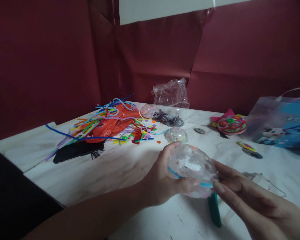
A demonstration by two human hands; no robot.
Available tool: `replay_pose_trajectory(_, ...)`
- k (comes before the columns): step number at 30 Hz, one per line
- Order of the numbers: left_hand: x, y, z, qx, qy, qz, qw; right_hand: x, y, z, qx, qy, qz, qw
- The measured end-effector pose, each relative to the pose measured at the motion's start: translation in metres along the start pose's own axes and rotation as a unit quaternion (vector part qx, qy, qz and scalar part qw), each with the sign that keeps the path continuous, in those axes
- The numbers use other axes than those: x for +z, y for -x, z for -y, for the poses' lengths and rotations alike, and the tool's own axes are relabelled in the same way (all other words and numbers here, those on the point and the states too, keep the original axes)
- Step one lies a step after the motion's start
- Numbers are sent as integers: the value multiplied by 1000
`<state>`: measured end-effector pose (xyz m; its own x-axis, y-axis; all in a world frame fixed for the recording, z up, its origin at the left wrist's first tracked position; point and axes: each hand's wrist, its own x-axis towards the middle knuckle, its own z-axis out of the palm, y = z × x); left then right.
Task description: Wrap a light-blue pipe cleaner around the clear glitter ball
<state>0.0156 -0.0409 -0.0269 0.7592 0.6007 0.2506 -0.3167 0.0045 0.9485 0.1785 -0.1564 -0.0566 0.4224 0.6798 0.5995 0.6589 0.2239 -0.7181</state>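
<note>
Well off to the left of the left hand I have a flat black packet [77, 152], and beyond it a heap of pipe cleaners [90, 126] tangled around a red plastic packet [118, 120]. One dark blue pipe cleaner [75, 135] sticks out across the heap's near side. Farther out, ahead of the left hand, I see a speckled clear ball [147, 110], a dark plastic packet [167, 118] and a crumpled clear bag [173, 93]; a speckled dome [176, 134] sits just past the left fingertips.

The left hand [158, 180] is wrapped around a clear plastic ball [188, 158] with a light blue strip [206, 185] along it. The right hand [260, 200] meets it at the other side, fingertips at the strip's end; I cannot tell whether they pinch it. A teal handle [214, 210] lies below, its top hidden from me. Ahead of the right hand are a grey disc [199, 130], a pink-finned decorated ball [232, 124], a colourful oval piece [246, 146] and, farthest right, a blue cartoon-printed bag [285, 121].
</note>
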Motion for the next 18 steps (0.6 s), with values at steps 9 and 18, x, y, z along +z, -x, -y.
replay_pose_trajectory(9, -5, -2, -2, 14, -1, 47, 999, -9, -14, 9, -134, -90, 114, 980)
replay_pose_trajectory(18, -2, -4, -7, 38, 25, -15, 999, -23, -14, 12, -79, -64, 85, 991)
